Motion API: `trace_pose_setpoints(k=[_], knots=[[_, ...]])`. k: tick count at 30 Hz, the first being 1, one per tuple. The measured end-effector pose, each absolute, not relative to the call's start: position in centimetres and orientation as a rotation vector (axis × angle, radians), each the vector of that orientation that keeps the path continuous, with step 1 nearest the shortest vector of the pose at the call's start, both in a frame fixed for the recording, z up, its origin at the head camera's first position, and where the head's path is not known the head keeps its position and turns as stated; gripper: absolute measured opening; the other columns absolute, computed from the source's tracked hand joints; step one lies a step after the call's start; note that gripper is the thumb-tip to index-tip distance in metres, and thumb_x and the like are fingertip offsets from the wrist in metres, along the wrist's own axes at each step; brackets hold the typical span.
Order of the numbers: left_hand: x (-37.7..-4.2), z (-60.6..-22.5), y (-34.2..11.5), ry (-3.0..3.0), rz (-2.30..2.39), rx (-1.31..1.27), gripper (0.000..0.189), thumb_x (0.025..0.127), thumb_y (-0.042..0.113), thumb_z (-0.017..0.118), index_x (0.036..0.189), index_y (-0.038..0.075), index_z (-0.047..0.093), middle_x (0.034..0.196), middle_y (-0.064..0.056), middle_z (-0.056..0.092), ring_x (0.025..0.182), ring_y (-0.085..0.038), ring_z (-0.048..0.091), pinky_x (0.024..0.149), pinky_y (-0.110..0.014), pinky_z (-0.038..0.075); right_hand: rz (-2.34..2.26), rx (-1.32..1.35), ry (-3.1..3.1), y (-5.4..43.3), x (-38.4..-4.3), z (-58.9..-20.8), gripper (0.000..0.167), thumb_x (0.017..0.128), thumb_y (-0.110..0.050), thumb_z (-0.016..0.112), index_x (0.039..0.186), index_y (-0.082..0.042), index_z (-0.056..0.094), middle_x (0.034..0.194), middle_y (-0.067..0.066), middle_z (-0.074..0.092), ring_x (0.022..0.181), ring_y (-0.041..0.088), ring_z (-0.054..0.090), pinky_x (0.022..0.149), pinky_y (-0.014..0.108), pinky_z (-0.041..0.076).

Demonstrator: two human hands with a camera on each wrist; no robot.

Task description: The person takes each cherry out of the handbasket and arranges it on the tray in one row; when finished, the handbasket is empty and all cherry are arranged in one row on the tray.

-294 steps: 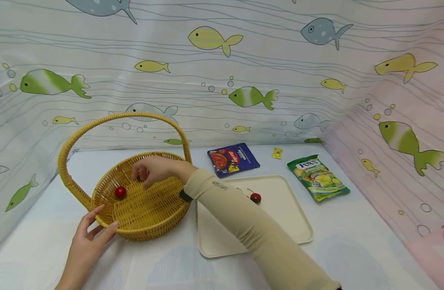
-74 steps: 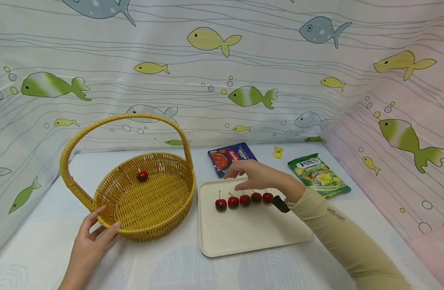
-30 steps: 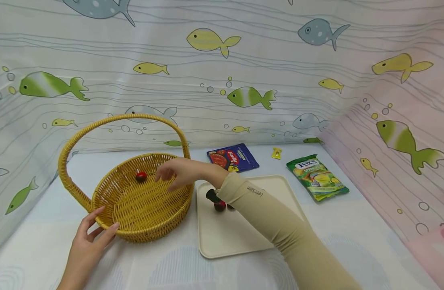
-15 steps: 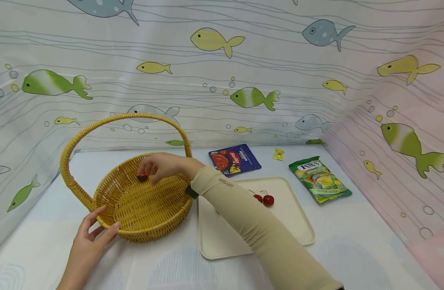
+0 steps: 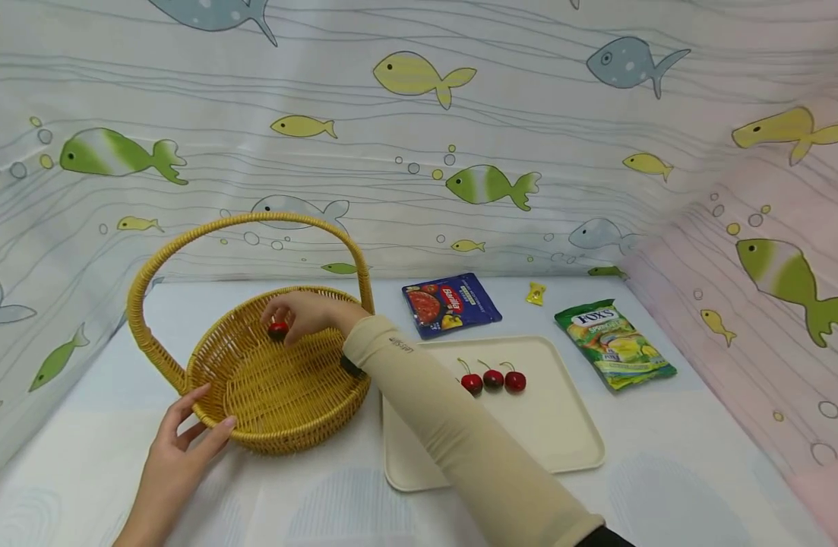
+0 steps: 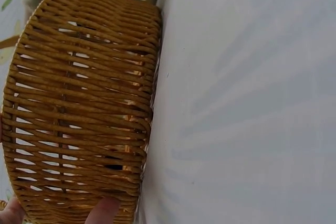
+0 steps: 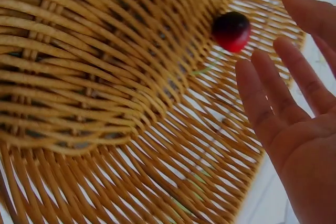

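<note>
One red cherry [image 5: 278, 331] lies against the inner back wall of the yellow wicker basket [image 5: 302, 438], which has a tall arched handle. My right hand [image 5: 302, 315] reaches into the basket beside it. In the right wrist view the spread fingers [image 7: 270, 85] are just short of the cherry [image 7: 232, 31], with nothing held. At the basket's front left, my left hand [image 5: 179, 448] grips the rim; its fingertips [image 6: 104, 212] show against the woven wall in the left wrist view. On a cream tray [image 5: 528, 444] several cherries [image 5: 493, 380] form a row, partly hidden by the right sleeve.
Behind the tray lies a dark blue Barilla pouch [image 5: 451, 305]. A small yellow wrapped piece [image 5: 536, 293] and a green Fox's candy bag [image 5: 615, 343] lie further right. A fish-print cloth [image 5: 419, 137] hangs behind, and the table cloth is pale.
The basket's other cherry has gone since the earliest frame, and cherries now line the tray. My right hand has moved from over the tray to the basket's cherry. The left hand stays.
</note>
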State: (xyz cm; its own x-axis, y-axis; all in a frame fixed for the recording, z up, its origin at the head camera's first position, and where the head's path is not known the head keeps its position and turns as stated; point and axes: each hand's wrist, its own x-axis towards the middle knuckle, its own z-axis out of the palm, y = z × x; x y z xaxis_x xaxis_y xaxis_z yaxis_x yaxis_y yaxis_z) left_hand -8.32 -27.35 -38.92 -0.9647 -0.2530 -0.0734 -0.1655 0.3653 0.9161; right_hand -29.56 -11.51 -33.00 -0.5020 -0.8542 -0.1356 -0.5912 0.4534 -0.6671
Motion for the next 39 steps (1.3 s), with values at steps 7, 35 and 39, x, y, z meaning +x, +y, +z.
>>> trace_pose_setpoints(k=[7, 35, 39], knots=[[-8.3, -38.8, -27.5, -2.558, -1.647, 0.370, 0.075, 0.092, 0.030, 0.061, 0.148, 0.010, 0.017, 0.150, -0.024, 0.000, 0.122, -0.051, 0.028, 0.064, -0.013, 0.047, -0.666, -1.271, 2.313, -12.6, -29.8, -35.0, 0.059, 0.081, -0.005, 0.072, 0.135, -0.010, 0.047, 0.137, 0.003, 0.045, 0.119, 0.015, 0.045, 0.084, 0.015, 0.040], [-8.2, -38.5, -27.6, -2.547, -1.649, 0.364, 0.072, 0.091, 0.030, 0.061, 0.148, 0.014, 0.020, 0.151, -0.021, 0.003, 0.123, -0.047, 0.029, 0.065, -0.011, 0.045, -0.510, -1.208, 2.227, -12.8, -29.6, -35.5, 0.036, 0.081, -0.003, 0.072, 0.116, -0.009, 0.064, 0.108, -0.001, 0.061, 0.097, 0.008, 0.054, 0.075, 0.015, 0.044], [-8.4, -38.6, -27.6, -2.536, -1.660, 0.362, 0.072, 0.091, 0.030, 0.062, 0.147, 0.013, 0.021, 0.151, -0.021, 0.004, 0.123, -0.047, 0.030, 0.065, -0.011, 0.045, -0.458, -1.256, 2.123, -12.9, -29.4, -35.4, 0.025, 0.079, -0.005, 0.074, 0.102, -0.009, 0.067, 0.095, -0.004, 0.062, 0.089, 0.006, 0.056, 0.073, 0.015, 0.045]])
